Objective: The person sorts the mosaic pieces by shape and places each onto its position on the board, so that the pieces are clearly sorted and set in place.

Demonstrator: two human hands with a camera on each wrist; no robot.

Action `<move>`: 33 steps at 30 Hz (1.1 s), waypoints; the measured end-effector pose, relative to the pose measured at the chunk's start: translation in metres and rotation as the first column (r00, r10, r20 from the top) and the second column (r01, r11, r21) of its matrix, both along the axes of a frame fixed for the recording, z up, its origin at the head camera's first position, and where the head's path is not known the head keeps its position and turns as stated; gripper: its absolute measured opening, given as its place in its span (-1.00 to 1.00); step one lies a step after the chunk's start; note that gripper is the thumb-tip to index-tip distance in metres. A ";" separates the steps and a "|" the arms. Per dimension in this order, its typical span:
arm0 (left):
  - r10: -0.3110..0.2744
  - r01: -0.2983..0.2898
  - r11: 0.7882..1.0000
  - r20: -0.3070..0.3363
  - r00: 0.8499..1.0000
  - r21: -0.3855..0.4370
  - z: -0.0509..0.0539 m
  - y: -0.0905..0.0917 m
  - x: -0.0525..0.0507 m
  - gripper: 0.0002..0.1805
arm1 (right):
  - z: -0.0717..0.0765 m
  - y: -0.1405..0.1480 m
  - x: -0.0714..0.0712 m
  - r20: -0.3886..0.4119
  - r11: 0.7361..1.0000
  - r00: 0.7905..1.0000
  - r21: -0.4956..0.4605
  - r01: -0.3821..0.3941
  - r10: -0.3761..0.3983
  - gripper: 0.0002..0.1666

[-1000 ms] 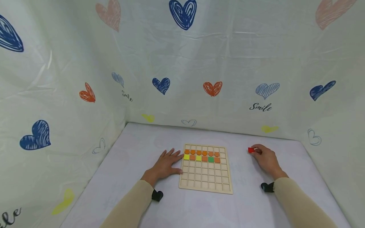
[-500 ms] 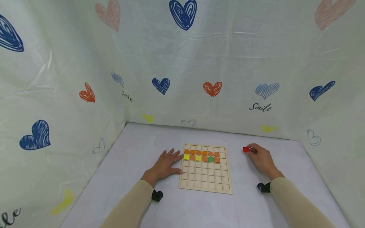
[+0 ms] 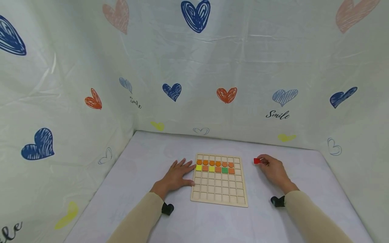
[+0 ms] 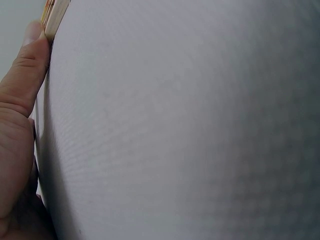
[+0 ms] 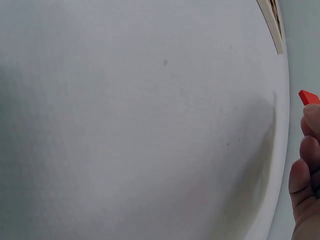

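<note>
A wooden grid board (image 3: 218, 185) lies on the table, with a row of orange round pieces (image 3: 211, 163) and, just below it, a row of square tiles in yellow, orange and green (image 3: 225, 170). My left hand (image 3: 175, 176) rests flat with spread fingers, its thumb and fingertips touching the board's left edge; the left wrist view shows the thumb (image 4: 27, 70) against that edge. To the right of the board, my right hand (image 3: 274, 170) pinches a small red square tile (image 3: 256, 161) between thumb and fingertips, above the table. The right wrist view catches the red tile's corner (image 5: 307, 97).
The white-covered table (image 3: 212, 222) extends around the board. Behind it and at the left hangs a pale curtain (image 3: 194, 67) printed with hearts. Black wrist bands (image 3: 167, 208) sit at both cuffs.
My right hand has moved left toward the board, carrying the red tile. The left hand and the board have stayed in place.
</note>
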State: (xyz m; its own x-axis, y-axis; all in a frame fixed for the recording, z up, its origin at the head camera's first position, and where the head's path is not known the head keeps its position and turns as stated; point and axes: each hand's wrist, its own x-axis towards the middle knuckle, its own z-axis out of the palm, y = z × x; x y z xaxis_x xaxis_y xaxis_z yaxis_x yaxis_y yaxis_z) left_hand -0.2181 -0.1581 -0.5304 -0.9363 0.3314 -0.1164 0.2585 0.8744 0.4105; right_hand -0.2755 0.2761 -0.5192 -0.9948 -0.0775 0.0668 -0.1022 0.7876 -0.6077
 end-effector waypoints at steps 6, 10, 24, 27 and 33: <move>0.003 -0.003 1.000 -0.003 1.000 -0.005 -0.001 0.000 0.000 -0.08 | -0.001 -0.008 0.000 -0.031 1.000 0.999 -0.008 -0.028 0.028 -0.67; -0.001 0.001 1.000 -0.004 1.000 -0.005 -0.003 -0.001 -0.001 -0.07 | 0.001 -0.016 0.003 -0.036 0.999 0.998 -0.025 -0.049 0.048 -0.69; -0.002 0.002 1.000 -0.008 1.000 -0.004 -0.005 -0.001 -0.002 -0.07 | -0.006 -0.033 0.008 -0.019 0.994 0.995 -0.046 -0.095 0.094 -0.69; 0.000 0.000 1.000 -0.004 1.000 -0.001 -0.004 -0.001 -0.002 -0.07 | -0.005 -0.038 0.011 0.003 0.993 0.995 -0.056 -0.104 0.104 -0.70; 0.005 -0.005 1.000 -0.006 1.000 -0.002 -0.005 -0.001 -0.002 -0.07 | -0.005 -0.046 0.015 0.048 0.989 0.990 -0.070 -0.127 0.131 -0.70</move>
